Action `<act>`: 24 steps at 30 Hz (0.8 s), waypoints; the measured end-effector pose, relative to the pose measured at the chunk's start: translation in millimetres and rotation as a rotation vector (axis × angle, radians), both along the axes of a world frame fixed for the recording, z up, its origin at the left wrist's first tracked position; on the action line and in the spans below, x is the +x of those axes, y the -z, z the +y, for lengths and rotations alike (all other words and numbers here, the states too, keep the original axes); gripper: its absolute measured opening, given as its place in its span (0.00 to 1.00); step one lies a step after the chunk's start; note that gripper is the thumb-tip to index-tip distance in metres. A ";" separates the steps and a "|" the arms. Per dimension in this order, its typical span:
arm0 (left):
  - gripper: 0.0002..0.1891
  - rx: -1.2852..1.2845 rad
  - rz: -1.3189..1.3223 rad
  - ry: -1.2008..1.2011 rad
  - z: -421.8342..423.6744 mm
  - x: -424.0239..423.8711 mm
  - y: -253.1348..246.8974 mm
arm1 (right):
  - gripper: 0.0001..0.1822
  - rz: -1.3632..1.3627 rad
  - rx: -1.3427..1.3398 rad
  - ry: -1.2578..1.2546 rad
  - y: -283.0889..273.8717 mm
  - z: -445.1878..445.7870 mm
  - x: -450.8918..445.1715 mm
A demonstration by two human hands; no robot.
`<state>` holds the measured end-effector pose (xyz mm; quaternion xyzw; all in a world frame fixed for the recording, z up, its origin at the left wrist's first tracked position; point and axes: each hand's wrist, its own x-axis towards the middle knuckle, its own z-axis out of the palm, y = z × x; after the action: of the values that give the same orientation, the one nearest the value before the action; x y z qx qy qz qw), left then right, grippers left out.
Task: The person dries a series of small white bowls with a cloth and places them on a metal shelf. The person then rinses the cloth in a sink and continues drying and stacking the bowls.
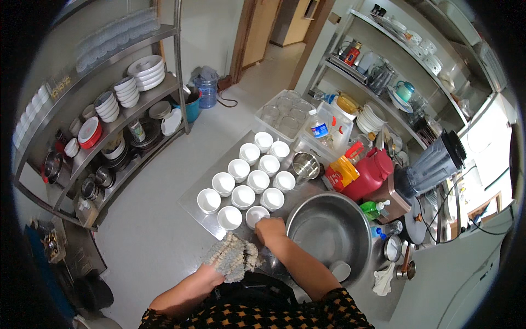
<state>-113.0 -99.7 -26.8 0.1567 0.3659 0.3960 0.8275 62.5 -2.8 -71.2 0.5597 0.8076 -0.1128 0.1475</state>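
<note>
My right hand [270, 231] has its fingers at the rim of a white cup [257, 214], the nearest one in a group standing mouth-up on a steel table [201, 187]. Its fingertips are partly hidden. A bunched grey and beige cloth [232, 257] is in my left hand [211, 274], which it largely covers, just off the table's near edge. Several more white cups [243, 197] stand in close, slanting rows beyond. To the right of my right forearm is a large steel basin [328, 222], with one white cup [340, 271] inside near its front wall.
Behind the cups stand a steel pot [304, 166], a plastic bin [283, 111] of glasses and a clear bottle [318, 123]. A red thermos jug [367, 174], a blender [431, 164] and a green pump bottle [374, 209] line the right side. Steel shelving [123, 103] with dishes stands left.
</note>
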 end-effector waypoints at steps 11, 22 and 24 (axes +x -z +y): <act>0.21 0.117 -0.119 0.323 21.6 23.4 -29.0 | 0.10 0.447 0.280 -0.011 -52.7 -29.8 29.5; 0.21 0.212 -0.061 0.480 23.1 72.4 -25.2 | 0.16 0.069 0.203 0.605 -82.9 -167.0 196.2; 0.21 0.238 -0.063 0.507 23.4 83.5 -24.2 | 0.17 0.005 0.154 0.614 -69.8 -182.5 199.2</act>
<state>-29.5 -76.3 -2.7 0.3272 0.2401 0.2210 0.8868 261.6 -185.3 -1.4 0.7866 0.6073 -0.0923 0.0616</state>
